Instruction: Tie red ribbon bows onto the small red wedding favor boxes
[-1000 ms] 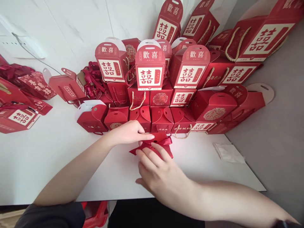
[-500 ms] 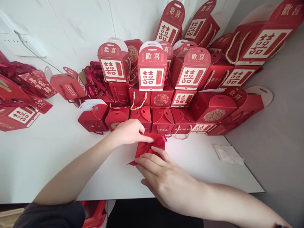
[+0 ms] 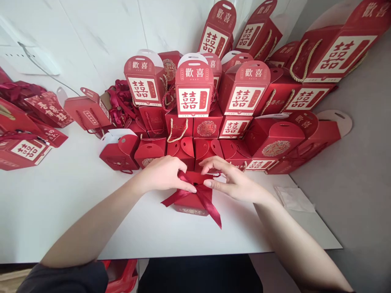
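Observation:
A small red gift box (image 3: pixel 192 202) stands on the white table (image 3: pixel 61 211) in front of me, with a dark red ribbon (image 3: pixel 207 203) tied over its top and two tails hanging down its front. My left hand (image 3: pixel 165 175) pinches the ribbon's left loop at the top of the box. My right hand (image 3: pixel 227 179) comes in from the right and pinches the ribbon's right side, fingers curled. Both hands meet over the box's top.
Behind the box stand several rows of red gift boxes (image 3: pixel 194 91) with rope handles, stacked higher toward the back. More red boxes (image 3: pixel 27 148) and loose ribbons (image 3: pixel 120 101) lie at the left. A clear plastic packet (image 3: pixel 295 197) rests near the table's right edge.
The box has been turned upright with the ribbon on top. My right hand moved from the box's near side to its right side and took hold of the ribbon.

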{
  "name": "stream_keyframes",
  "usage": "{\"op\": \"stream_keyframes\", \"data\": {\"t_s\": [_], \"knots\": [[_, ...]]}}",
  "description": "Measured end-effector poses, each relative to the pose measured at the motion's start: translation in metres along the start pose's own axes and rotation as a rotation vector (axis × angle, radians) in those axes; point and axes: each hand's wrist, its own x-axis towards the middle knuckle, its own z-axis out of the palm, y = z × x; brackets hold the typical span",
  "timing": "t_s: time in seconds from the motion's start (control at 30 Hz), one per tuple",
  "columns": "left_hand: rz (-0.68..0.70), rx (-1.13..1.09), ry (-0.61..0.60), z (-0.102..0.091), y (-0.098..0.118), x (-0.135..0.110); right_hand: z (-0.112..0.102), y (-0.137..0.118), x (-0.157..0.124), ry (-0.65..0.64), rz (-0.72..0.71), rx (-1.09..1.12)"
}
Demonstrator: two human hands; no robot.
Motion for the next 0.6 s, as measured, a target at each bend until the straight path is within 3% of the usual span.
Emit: {"op": "stream_keyframes", "data": {"t_s": [0.23,0.6], "knots": [[0.012,0.0,-0.033,-0.004,0.002,0.0,-0.001,0.027,0.002,-0.208,0.062,0.238],[0.018,0.044,-0.028,-0.001,0.005,0.001,0.003,0.044,0.008,-0.266,0.099,0.444]]}}
